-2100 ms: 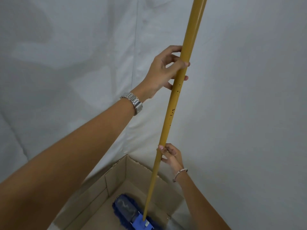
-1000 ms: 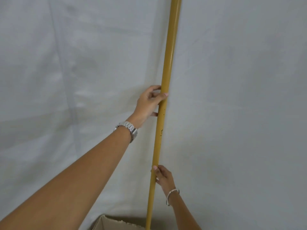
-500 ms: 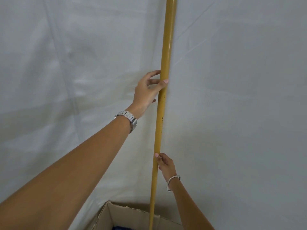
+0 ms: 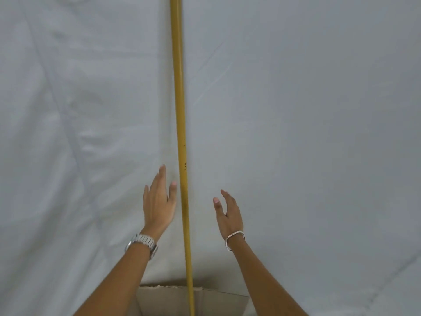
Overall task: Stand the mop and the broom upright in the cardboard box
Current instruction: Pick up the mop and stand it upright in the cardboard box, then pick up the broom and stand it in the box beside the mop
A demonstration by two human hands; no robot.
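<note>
Pole upright, left hand, right hand spread alongside, apart

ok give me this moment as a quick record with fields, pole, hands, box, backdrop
pole: long yellow pole, near upright, lower end inside the box
left hand: open left hand, wearing a silver metal watch, just beside the pole, not gripping
right hand: open right hand, wearing a thin silver bracelet, clear of the pole
box: brown cardboard box, only the far wall shows
backdrop: white fabric sheet
broom: not in view
</note>
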